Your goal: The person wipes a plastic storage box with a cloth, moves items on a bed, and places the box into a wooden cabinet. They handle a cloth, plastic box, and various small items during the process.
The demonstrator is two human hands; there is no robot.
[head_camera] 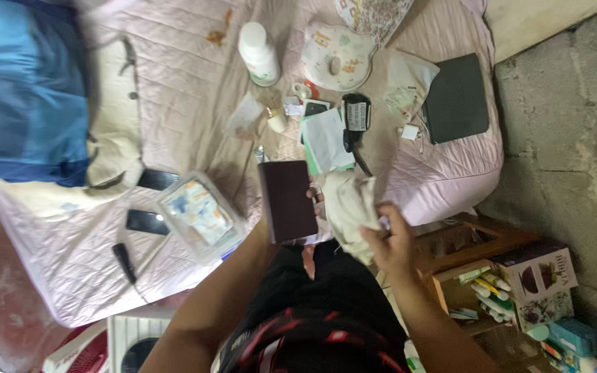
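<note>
Two grips: left hand [310, 195] clasps dark maroon booklet [287, 200]; right hand [390, 242] bunches cream cloth [351, 207].

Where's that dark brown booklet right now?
In the head view, the dark brown booklet sits near the middle, held upright in the left hand, just left of the cream cloth gripped by the right hand, above the pink quilt.

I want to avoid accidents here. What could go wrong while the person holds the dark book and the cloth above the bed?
1. The left hand holds the dark book upright by one edge; that grip may slip.
2. The pale cloth in the right hand hangs loose and could sweep the papers below.
3. The white bottle stands on the soft quilt and might tip.
</note>
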